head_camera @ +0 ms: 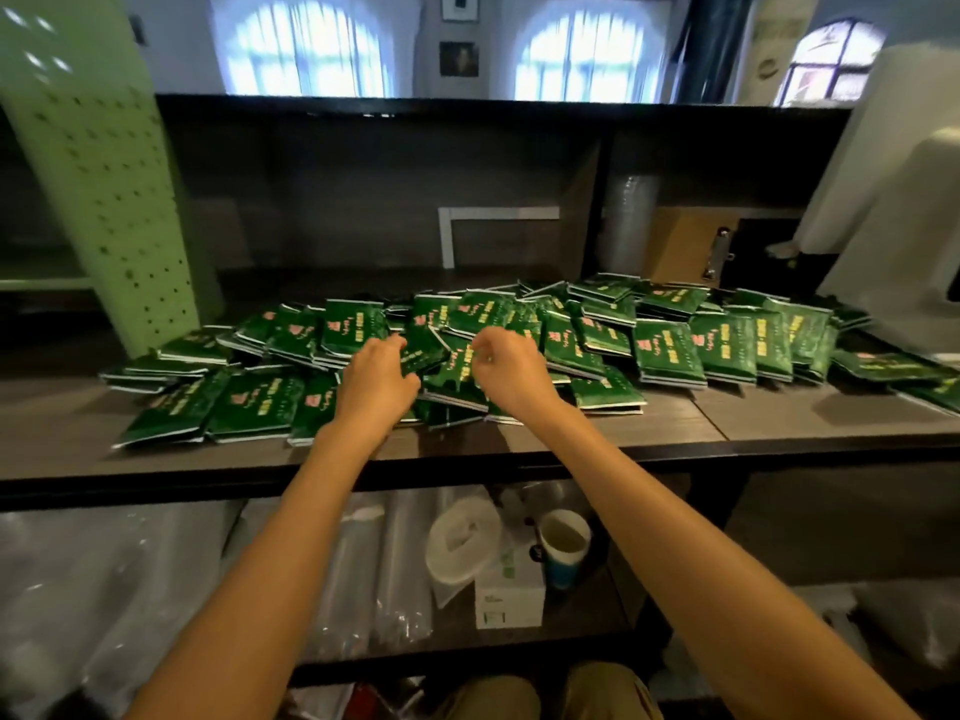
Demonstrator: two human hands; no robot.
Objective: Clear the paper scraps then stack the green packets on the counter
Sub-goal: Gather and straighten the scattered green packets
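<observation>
At the middle of the surface, green packets sprawl from nine to three o'clock. My left hand and right hand rest on them, fingers curled; whether grasping, I cannot tell. No scraps visible. I'd square edges before stacking.

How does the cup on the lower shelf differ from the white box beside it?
The cup is round, blue-sided and open-topped, showing its pale inside; the white box is squared, closed and white with green print. The cup stands to the right of the box. Both rest upright on the lower shelf under the counter.
</observation>
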